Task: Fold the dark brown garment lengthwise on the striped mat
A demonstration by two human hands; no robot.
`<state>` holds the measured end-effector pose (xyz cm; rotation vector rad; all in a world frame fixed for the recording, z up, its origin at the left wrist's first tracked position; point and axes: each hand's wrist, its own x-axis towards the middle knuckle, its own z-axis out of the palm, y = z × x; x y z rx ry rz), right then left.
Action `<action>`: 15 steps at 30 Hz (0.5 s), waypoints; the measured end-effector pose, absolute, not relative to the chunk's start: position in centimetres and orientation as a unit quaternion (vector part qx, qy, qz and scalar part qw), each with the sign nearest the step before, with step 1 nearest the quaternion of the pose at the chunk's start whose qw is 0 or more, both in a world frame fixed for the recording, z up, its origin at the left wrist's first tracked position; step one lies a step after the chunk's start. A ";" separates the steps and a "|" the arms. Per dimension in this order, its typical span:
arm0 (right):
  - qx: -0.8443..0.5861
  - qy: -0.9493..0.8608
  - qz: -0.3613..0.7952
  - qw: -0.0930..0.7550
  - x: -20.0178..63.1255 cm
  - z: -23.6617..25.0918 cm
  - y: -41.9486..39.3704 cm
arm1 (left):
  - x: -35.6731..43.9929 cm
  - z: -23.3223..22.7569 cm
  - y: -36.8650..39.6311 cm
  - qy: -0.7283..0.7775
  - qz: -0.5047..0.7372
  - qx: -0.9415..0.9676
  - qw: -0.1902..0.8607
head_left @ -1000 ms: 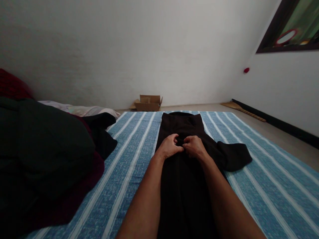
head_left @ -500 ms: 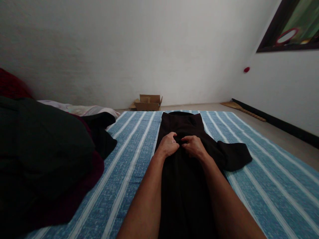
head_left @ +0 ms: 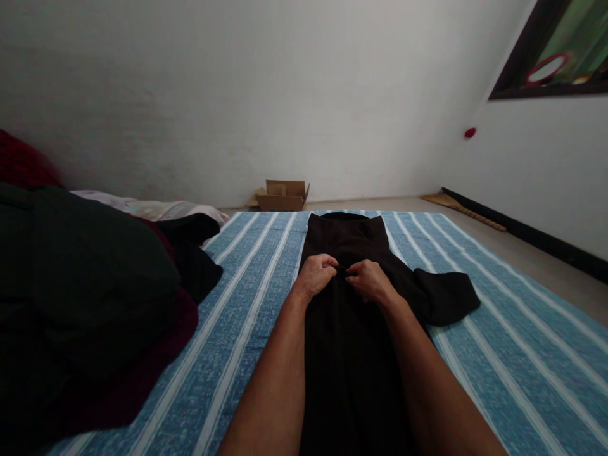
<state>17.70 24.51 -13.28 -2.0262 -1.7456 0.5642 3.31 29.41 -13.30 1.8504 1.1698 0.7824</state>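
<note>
A long, dark brown garment (head_left: 354, 361) with a sleeve folded out to the right lies flat on a blue-and-white striped sheet (head_left: 228, 329). Whether it is a coat or a dress I cannot tell. Over its middle, my left hand (head_left: 319, 275) pinches the cloth between thumb and fingers. Close by on the right, my right hand (head_left: 369, 278) also has its fingers closed on the cloth. A small gap separates the two hands, and a crease runs from there toward me. My forearms cover part of the garment's sides.
To the left is a heap of dark clothes (head_left: 90, 285), with pale patterned bedding (head_left: 175, 210) behind it. An open cardboard box (head_left: 282, 201) sits beyond the bed's far edge, by the wall. A window (head_left: 565, 57) is at the upper right.
My left hand has shifted slightly left, and its fingers have come together on the cloth. My right hand stays almost in place.
</note>
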 end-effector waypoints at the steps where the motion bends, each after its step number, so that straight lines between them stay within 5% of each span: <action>1: -0.728 -0.626 0.196 0.200 17.7 -13.2 24.5 | 3.3 -13.3 29.4 0.461 0.308 0.732 0.397; 15: -0.791 -0.576 0.083 0.191 17.1 -13.2 24.4 | 4.2 -14.3 30.0 0.434 0.233 0.820 0.292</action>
